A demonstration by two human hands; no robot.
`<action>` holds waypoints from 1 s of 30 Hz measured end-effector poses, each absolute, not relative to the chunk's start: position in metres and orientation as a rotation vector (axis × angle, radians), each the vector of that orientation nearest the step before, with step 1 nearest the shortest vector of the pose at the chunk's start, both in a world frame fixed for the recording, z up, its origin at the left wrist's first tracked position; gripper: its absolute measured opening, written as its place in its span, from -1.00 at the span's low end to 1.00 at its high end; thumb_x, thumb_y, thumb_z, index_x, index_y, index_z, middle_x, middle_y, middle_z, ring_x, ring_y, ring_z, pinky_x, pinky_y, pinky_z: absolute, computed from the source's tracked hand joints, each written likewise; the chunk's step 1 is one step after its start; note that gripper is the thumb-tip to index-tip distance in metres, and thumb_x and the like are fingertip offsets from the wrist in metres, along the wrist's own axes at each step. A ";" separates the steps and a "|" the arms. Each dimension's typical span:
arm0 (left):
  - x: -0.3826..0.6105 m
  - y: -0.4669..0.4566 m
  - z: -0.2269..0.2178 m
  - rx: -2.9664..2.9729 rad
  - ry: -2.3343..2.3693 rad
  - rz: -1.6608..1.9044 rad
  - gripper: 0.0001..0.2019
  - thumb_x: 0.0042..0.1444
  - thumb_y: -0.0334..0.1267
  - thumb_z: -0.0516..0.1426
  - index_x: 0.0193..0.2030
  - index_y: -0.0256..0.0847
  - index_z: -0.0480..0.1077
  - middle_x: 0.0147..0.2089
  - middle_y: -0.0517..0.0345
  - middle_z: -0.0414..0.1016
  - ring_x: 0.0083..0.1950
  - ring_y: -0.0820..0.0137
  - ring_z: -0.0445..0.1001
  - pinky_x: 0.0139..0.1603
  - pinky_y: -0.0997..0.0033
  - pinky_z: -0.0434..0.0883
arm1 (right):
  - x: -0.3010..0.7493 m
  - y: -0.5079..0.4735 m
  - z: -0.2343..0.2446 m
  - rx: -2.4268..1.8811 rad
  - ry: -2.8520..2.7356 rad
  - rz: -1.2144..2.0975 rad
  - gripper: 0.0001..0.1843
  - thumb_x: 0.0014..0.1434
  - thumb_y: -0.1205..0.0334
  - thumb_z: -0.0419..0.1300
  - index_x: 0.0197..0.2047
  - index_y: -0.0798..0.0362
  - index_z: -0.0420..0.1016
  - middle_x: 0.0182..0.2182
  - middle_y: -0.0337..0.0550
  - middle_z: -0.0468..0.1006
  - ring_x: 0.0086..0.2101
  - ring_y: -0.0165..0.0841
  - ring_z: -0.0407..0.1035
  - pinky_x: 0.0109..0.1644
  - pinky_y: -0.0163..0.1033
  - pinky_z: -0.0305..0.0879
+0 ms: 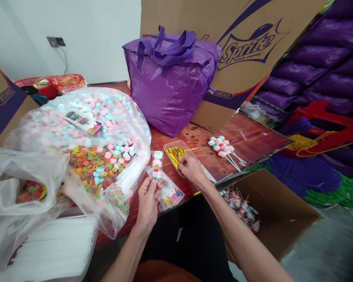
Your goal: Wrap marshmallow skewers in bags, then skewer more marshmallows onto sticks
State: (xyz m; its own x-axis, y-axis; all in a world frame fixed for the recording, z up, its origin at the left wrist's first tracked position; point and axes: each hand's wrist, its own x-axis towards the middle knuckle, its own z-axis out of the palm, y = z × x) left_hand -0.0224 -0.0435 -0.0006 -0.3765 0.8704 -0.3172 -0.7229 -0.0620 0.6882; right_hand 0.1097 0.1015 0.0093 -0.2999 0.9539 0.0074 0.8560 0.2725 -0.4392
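Observation:
My left hand (pixel 148 196) is closed around the bottom of a candy skewer in a clear wrapper (pixel 157 164), held upright above the table edge. My right hand (pixel 190 167) reaches into a clear tray of gold twist ties (pixel 175 153), fingers pinched on the ties. A small stack of printed clear bags (pixel 169 192) lies between the hands. Several finished unwrapped candy skewers (pixel 222 147) lie on the red table (pixel 247 137) further right.
A big clear bag of pastel and multi-coloured candies (pixel 85 133) fills the left. A purple tote (pixel 169 78) and a Sprite carton (pixel 238 43) stand behind. A cardboard box with wrapped skewers (pixel 244 211) sits on the floor at right. White sticks (pixel 47 246) lie lower left.

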 end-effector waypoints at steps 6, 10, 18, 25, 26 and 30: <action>-0.022 -0.045 -0.005 0.224 0.938 1.721 -0.61 -0.06 -0.07 0.38 -0.33 -0.25 0.31 -0.47 0.29 0.36 -0.60 0.72 0.04 -0.60 0.66 -0.03 | 0.112 0.104 0.003 -1.578 -2.166 0.531 -0.93 0.04 0.29 0.12 -0.40 0.04 0.43 -0.43 -0.24 0.53 -0.38 -0.35 0.39 -0.28 -0.32 0.18; -0.022 -0.046 -0.005 0.210 0.949 1.731 -0.61 -0.03 -0.05 0.34 -0.26 -0.23 0.28 -0.47 0.31 0.35 -0.60 0.71 0.04 -0.59 0.66 -0.03 | 0.113 0.103 0.003 -1.534 -2.120 0.518 -0.86 0.06 0.22 0.12 -0.48 0.04 0.42 -0.50 -0.25 0.51 -0.42 -0.34 0.38 -0.31 -0.31 0.18; -0.023 -0.047 -0.003 0.183 0.985 1.775 -0.66 0.05 -0.13 0.26 -0.23 -0.13 0.16 -0.46 0.35 0.38 -0.60 0.69 0.05 -0.57 0.65 -0.04 | 0.113 0.091 0.007 -1.470 -2.074 0.423 -0.70 0.22 0.12 0.08 -0.26 0.00 0.64 -0.33 -0.13 0.62 -0.31 -0.24 0.44 -0.20 -0.21 0.23; -0.024 -0.046 -0.002 0.209 1.008 1.759 -0.66 0.06 -0.10 0.28 -0.21 -0.15 0.21 -0.44 0.34 0.36 -0.59 0.69 0.04 -0.57 0.65 -0.04 | 0.118 0.087 0.007 -1.487 -1.973 0.375 -0.71 0.17 0.14 0.15 -0.23 -0.01 0.70 -0.19 -0.02 0.64 -0.21 -0.15 0.48 -0.13 -0.12 0.33; -0.024 -0.046 -0.001 0.213 1.018 1.759 -0.66 0.06 -0.10 0.27 -0.19 -0.15 0.22 -0.44 0.34 0.36 -0.59 0.69 0.04 -0.56 0.65 -0.03 | 0.118 0.084 0.009 -1.467 -1.962 0.383 -0.71 0.18 0.14 0.14 -0.22 -0.01 0.70 -0.19 -0.02 0.66 -0.20 -0.15 0.49 -0.12 -0.12 0.35; -0.022 -0.045 0.000 0.283 1.070 1.767 -0.70 0.11 -0.10 0.25 -0.17 -0.14 0.24 -0.45 0.35 0.36 -0.59 0.67 0.05 -0.55 0.64 -0.01 | 0.111 0.055 0.019 -1.171 -1.939 0.596 -0.74 0.22 0.20 0.14 -0.21 -0.01 0.68 -0.26 -0.09 0.69 -0.26 -0.22 0.53 -0.13 -0.15 0.39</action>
